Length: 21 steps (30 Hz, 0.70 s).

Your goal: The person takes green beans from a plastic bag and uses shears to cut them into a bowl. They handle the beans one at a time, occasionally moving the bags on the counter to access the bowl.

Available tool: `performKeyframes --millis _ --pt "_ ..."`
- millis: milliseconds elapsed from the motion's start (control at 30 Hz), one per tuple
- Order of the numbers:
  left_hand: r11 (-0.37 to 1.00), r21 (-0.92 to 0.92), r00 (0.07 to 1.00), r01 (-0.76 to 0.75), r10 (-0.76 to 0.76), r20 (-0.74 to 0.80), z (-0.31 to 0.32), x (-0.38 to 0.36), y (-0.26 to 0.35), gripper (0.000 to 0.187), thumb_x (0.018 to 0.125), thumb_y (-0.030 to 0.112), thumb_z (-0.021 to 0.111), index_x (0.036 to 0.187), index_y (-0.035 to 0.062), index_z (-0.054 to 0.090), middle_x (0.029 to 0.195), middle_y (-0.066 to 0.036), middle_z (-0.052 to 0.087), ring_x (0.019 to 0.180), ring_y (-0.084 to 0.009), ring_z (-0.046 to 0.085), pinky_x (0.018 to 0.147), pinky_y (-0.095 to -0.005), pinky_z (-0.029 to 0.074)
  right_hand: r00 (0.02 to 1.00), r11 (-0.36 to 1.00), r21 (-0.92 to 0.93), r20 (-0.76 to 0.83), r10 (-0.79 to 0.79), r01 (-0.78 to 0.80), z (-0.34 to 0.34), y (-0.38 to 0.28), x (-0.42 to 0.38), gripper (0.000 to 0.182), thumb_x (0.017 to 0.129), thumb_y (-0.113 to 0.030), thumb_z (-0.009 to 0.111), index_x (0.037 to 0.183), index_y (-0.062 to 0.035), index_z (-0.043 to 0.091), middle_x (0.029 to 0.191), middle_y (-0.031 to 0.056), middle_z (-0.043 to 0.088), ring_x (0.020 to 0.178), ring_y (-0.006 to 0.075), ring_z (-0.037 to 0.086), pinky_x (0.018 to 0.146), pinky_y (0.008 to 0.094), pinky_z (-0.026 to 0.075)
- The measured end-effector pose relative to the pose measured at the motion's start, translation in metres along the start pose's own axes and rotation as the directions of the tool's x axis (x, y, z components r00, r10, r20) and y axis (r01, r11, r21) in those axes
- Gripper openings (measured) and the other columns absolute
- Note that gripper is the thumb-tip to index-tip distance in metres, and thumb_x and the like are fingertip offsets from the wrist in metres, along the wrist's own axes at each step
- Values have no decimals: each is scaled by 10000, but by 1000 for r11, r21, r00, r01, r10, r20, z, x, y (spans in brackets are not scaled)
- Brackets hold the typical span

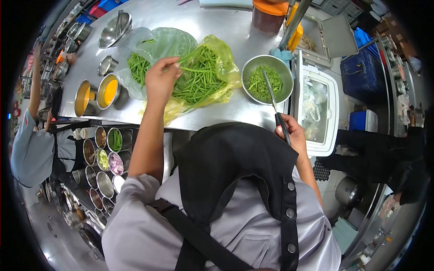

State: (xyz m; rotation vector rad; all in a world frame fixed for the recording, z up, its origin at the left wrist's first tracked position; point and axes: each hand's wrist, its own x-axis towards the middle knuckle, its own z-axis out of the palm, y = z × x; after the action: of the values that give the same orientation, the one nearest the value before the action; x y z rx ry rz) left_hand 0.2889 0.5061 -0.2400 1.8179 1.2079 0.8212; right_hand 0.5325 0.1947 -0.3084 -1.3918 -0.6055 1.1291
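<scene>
Left hand [160, 79] pinched on a few green beans [199, 74], over the bean pile in open plastic bags [217, 49] on the steel counter [181, 13]. Right of it, metal bowl [266, 79] of chopped beans. Right hand [291, 133] clamped on knife [273, 101], blade over the bowl.

Single head view, fisheye, looking steeply down, close over steel counter [217, 31].

Steel counter [149, 13], white cooler [332, 117] beside it, blue crates [364, 74], shiny grey floor [40, 226]
</scene>
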Motion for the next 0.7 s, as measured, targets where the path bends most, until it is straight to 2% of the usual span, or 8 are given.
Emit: performKeyframes --millis 67,200,267,300,433,533,600,700 --pt "941 -280 971 -192 141 -192 -8 -9 5 191 871 57 617 1044 -11 663 830 -95 679 721 -129 644 671 -243 506 1000 1000 -7 0 -16 16 -2 2 -1 449 872 -120 682 1256 20 496 747 -24 571 611 26 488 550 175 370" --pt "920 -298 935 -255 156 -319 -23 -4 28 190 876 37 611 1045 -43 646 871 -104 672 729 -135 638 685 -247 514 999 999 24 -3 35 -35 2 -5 0 466 860 -119 696 1257 20 496 733 -30 558 607 27 482 552 177 368" --pt "773 -633 997 32 -73 -38 -11 8 0 187 882 12 598 1058 -51 598 906 -119 649 750 -154 626 688 -263 520 999 998 39 -7 44 -44 4 -4 2 475 854 -118 703 1260 16 496 727 -34 552 606 26 478 555 177 368" --pt "643 -741 981 194 -137 138 -5 13 -8 188 885 0 591 1064 -55 574 924 -127 637 761 -164 620 689 -271 524 1000 999 26 14 24 -24 2 -1 4 480 850 -118 707 1263 9 496 731 -37 548 614 24 478 562 176 369" --pt "588 -777 973 226 -107 203 36 -5 -9 190 896 -3 575 1080 -38 547 947 -134 623 764 -175 614 687 -284 523 998 1000 -10 55 -13 13 -3 -1 1 497 845 -119 712 1276 -5 493 754 -43 539 645 22 486 586 172 377" --pt "559 -793 970 243 -117 215 55 -9 -3 184 895 -11 574 1077 -35 556 952 -129 619 766 -172 615 697 -283 523 995 1000 -4 96 -16 16 -5 -8 -4 531 839 -139 724 1293 -8 483 818 -42 531 717 21 495 654 169 396" --pt "599 -772 975 215 -87 204 59 -13 7 180 892 -19 575 1070 -37 557 934 -121 616 768 -171 616 705 -283 521 988 999 -31 152 -32 37 -7 -13 -6 570 832 -153 733 1318 -13 471 861 -38 525 765 26 496 712 176 405" --pt "625 -758 981 184 -68 182 71 -17 14 175 891 -19 578 1064 -39 560 912 -110 609 766 -169 616 706 -281 520 983 997 -14 171 -73 76 -7 -12 -7 581 830 -153 732 1328 -12 468 857 -39 524 765 31 499 720 179 407"
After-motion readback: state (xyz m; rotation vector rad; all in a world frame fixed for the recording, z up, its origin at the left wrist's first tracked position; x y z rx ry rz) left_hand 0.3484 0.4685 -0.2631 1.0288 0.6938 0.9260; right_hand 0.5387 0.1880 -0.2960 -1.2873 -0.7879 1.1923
